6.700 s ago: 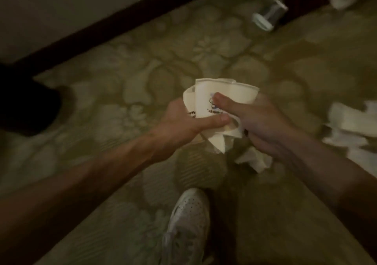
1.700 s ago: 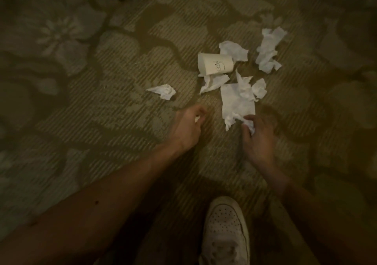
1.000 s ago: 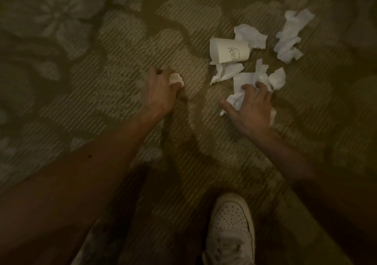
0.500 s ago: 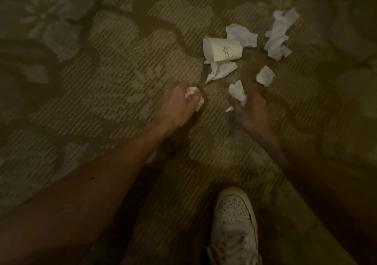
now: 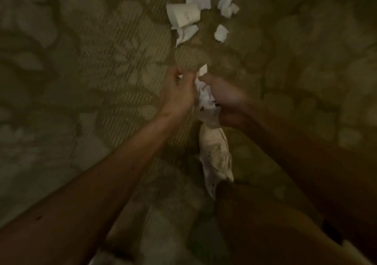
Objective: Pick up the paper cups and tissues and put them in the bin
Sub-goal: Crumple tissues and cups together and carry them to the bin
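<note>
Tissue wad (image 5: 206, 99) is held at the frame's centre between both hands. The left hand (image 5: 177, 93) is curled onto its edge and the right hand (image 5: 226, 97) is closed round its other side, though the exact grip is blurred. At 12 o'clock a paper cup (image 5: 182, 15) lies on its side on the carpet (image 5: 81, 81), with loose tissues (image 5: 227, 1) scattered round it. Everything is judged light and soft. The cup would likely crush easily, so it is best taken gently round its wall.
</note>
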Action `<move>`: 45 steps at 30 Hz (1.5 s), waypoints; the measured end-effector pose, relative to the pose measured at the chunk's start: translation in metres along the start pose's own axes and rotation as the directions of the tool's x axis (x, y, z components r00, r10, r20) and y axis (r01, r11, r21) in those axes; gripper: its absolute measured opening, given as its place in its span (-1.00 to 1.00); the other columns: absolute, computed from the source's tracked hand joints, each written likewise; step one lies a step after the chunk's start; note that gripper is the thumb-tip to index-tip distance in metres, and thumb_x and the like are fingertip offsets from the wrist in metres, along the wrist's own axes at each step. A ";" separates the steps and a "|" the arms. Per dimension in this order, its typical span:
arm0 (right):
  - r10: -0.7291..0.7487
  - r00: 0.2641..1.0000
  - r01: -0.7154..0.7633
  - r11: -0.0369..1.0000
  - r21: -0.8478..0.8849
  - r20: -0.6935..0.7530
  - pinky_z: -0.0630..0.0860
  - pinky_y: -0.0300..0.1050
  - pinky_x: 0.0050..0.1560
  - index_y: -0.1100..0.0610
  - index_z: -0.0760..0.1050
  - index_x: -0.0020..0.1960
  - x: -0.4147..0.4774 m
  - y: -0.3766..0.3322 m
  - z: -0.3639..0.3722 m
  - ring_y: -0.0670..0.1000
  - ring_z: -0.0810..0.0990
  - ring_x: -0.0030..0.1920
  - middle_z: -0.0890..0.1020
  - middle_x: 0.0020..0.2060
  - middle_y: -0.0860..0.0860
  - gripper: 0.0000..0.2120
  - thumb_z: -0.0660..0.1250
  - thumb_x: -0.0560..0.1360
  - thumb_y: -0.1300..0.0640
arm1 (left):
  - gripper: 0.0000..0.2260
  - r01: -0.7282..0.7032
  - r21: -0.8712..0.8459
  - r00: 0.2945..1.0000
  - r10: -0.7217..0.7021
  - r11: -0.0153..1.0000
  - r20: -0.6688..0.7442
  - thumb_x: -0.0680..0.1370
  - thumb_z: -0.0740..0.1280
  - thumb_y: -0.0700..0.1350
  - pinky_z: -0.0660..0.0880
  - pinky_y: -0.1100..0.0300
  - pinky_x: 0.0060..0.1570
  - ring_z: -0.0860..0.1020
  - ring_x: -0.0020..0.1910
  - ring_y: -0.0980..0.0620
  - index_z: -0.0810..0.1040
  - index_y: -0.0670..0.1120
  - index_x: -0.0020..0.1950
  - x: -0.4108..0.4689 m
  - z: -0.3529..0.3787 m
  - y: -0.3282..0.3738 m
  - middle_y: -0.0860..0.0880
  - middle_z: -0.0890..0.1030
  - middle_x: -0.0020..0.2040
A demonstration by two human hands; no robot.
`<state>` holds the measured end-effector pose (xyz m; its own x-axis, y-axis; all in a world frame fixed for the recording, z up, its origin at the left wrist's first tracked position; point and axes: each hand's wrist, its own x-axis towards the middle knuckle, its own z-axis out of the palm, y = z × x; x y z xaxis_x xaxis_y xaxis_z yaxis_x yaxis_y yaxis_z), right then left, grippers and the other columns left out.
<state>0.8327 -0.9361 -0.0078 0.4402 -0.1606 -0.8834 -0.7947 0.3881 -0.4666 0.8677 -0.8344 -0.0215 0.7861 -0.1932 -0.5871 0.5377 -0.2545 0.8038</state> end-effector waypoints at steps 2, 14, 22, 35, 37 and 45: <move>0.035 0.996 -0.052 0.978 0.204 0.088 0.56 -0.19 -0.38 0.18 0.56 -0.04 -0.068 -0.024 0.017 0.02 0.63 -0.29 0.64 -0.26 0.08 -0.65 0.18 0.63 -0.07 | -0.83 -0.064 -0.008 0.998 0.064 0.998 0.026 0.64 0.15 -0.18 0.54 0.21 -0.06 0.56 -0.12 0.23 0.51 0.01 0.09 -0.049 -0.020 0.054 0.13 0.55 -0.11; -0.109 0.991 0.026 0.721 0.692 0.076 0.54 0.06 0.11 0.17 0.66 -0.08 -0.555 -0.270 0.097 0.13 0.66 -0.10 0.72 -0.16 0.12 -0.62 0.24 0.58 -0.11 | -0.71 -0.403 0.093 0.879 0.357 0.910 0.318 0.68 0.11 -0.21 0.53 0.26 0.08 0.60 0.09 0.12 0.54 0.05 0.24 -0.361 -0.132 0.500 0.09 0.63 0.10; -0.404 0.913 0.233 0.639 0.733 0.062 0.51 0.01 -0.02 0.21 0.57 -0.08 -0.721 -0.406 0.074 0.11 0.58 -0.14 0.69 -0.31 0.15 -0.59 0.09 0.66 -0.04 | -0.60 -0.811 0.306 0.585 0.711 0.499 0.391 0.58 0.04 0.25 0.36 0.34 0.18 0.39 0.24 0.22 0.42 0.18 0.34 -0.436 -0.124 0.677 0.12 0.37 0.24; -0.599 0.783 0.295 0.595 0.748 0.168 0.41 0.10 0.37 0.17 0.52 0.30 -0.732 -0.487 -0.111 0.16 0.57 0.25 0.64 0.18 0.16 -0.62 0.13 0.64 -0.01 | -0.71 -0.934 0.305 0.294 0.881 0.184 0.369 0.62 0.16 0.14 0.48 0.26 0.04 0.54 0.06 0.16 0.60 0.03 0.11 -0.421 0.078 0.779 0.11 0.56 0.04; -0.628 0.767 0.383 0.612 0.692 0.131 0.42 0.13 0.35 0.08 0.53 0.32 -0.725 -0.488 -0.145 0.14 0.57 0.27 0.65 0.20 0.12 -0.57 0.08 0.64 -0.12 | -0.80 -0.939 0.239 0.322 0.879 0.248 0.351 0.64 0.20 0.07 0.46 0.36 -0.04 0.57 0.00 0.16 0.59 0.05 0.07 -0.418 0.111 0.787 0.16 0.59 -0.03; -0.650 0.710 0.696 0.587 0.415 -0.271 0.64 -0.08 -0.04 0.03 0.48 0.23 -0.676 -0.474 -0.254 0.01 0.69 0.00 0.67 0.08 0.04 -0.79 0.24 0.61 0.06 | -0.93 -0.843 0.054 0.467 0.679 0.535 0.567 0.60 0.34 -0.10 0.53 0.27 -0.27 0.62 -0.19 0.10 0.61 -0.06 0.01 -0.372 0.253 0.790 0.05 0.64 -0.16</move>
<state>0.8054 -1.2422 0.7999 0.7159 -0.6123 -0.3355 0.0133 0.4924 -0.8702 0.9231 -1.2035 0.8070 0.5594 -0.7999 0.2173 -0.3918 -0.0242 0.9197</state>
